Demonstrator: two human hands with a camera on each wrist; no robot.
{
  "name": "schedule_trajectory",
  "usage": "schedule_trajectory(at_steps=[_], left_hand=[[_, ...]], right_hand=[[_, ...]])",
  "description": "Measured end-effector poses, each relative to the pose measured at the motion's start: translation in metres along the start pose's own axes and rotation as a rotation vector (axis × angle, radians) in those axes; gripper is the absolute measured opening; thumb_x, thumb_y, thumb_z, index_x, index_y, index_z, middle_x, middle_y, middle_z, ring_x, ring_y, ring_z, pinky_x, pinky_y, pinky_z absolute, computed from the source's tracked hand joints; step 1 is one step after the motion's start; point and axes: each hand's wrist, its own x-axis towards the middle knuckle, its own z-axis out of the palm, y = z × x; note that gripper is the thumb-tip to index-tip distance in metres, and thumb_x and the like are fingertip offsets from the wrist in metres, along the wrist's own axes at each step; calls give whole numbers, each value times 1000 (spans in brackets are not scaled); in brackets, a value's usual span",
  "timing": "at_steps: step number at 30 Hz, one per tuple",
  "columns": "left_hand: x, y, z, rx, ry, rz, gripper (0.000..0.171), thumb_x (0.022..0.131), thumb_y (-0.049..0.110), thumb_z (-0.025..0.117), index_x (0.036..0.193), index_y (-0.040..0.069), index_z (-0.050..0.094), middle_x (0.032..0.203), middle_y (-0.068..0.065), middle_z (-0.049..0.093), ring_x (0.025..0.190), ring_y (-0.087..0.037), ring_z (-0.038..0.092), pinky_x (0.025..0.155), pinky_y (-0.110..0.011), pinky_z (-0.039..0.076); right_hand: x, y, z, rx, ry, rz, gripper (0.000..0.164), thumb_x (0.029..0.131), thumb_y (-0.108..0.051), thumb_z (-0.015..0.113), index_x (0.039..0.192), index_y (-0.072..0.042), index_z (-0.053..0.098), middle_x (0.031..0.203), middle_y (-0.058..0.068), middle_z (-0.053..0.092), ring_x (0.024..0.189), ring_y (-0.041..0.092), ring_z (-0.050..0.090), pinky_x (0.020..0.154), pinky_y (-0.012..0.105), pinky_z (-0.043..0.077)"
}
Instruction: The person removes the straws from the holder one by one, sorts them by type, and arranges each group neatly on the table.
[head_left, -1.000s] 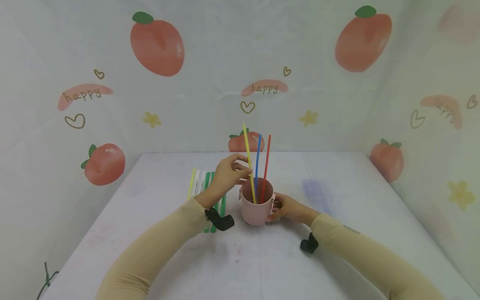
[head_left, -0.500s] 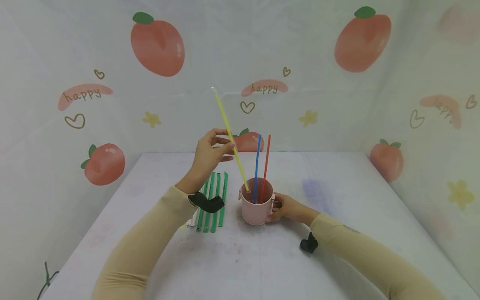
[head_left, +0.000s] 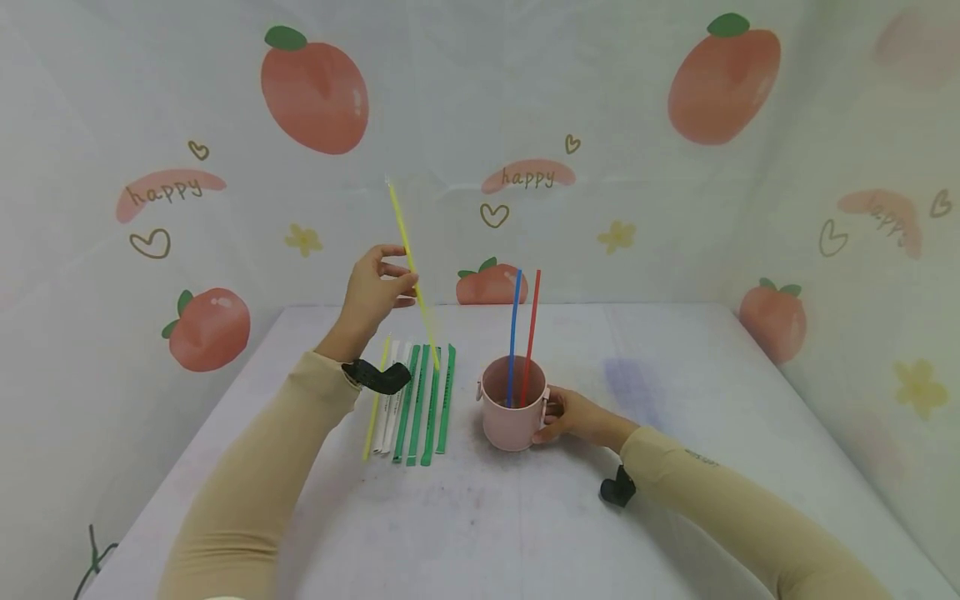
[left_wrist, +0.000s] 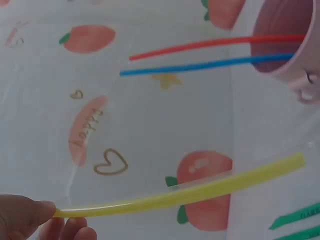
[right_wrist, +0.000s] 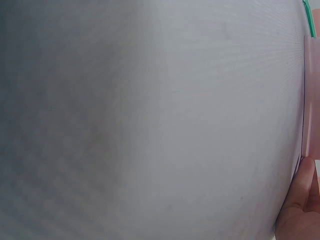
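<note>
Thumb and fingers of my left hand [head_left: 369, 290] pinch a yellow straw [head_left: 401, 223] in a clear sleeve. It is raised and slanting, its lower end over the row of straws on the table. Up close, the left wrist view has the same yellow straw [left_wrist: 200, 194] running out from the fingertips. My right hand [head_left: 583, 417] grips the right side of a pink cup [head_left: 512, 430] with small side handles. Inside the cup stand a blue straw [head_left: 514, 325] and a red straw [head_left: 532, 325]. Only the edge of the cup [right_wrist: 312, 100] enters the right wrist view.
Left of the cup lie several green-wrapped straws [head_left: 429, 425], white-wrapped straws [head_left: 387, 425] and another yellow straw [head_left: 370, 433], side by side. A fruit-printed curtain [head_left: 420, 108] rises behind the white table [head_left: 480, 542].
My left hand has lifted the yellow straw up out of the cup and carried it left, over the straw row. The right hand and cup have stayed put.
</note>
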Motion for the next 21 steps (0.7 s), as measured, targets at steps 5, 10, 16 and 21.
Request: schedule_trajectory(at_steps=[5, 10, 16, 21], left_hand=[[6, -27, -16, 114, -73, -122, 54, 95, 7, 58, 145, 10, 38, 112, -20, 58, 80, -20, 65, 80, -37, 59], [9, -51, -30, 175, -120, -258, 56, 95, 4, 57, 147, 8, 37, 113, -21, 57, 78, -18, 62, 79, -33, 59], [8, -82, -44, 224, -181, -368, 58, 94, 3, 56, 147, 5, 35, 120, -25, 55, 91, -28, 63, 82, -33, 58], [4, -106, -56, 248, -225, -433, 58, 94, 3, 56, 147, 2, 34, 120, -23, 54, 96, -29, 64, 79, -30, 58]], right_hand=[[1, 0, 0, -9, -9, -5, 77, 75, -1, 80, 142, 3, 41, 136, 17, 53, 123, 23, 51, 106, 34, 43], [-2, 0, 0, -15, -6, -3, 77, 76, -2, 80, 142, 3, 41, 137, 17, 52, 124, 24, 51, 107, 36, 42], [-2, -1, 0, -30, 3, 4, 79, 76, -3, 81, 143, 2, 40, 139, 17, 50, 128, 27, 48, 109, 40, 41], [0, 1, 0, -21, 6, 7, 79, 75, -3, 81, 142, 2, 41, 138, 17, 51, 126, 26, 49, 108, 39, 41]])
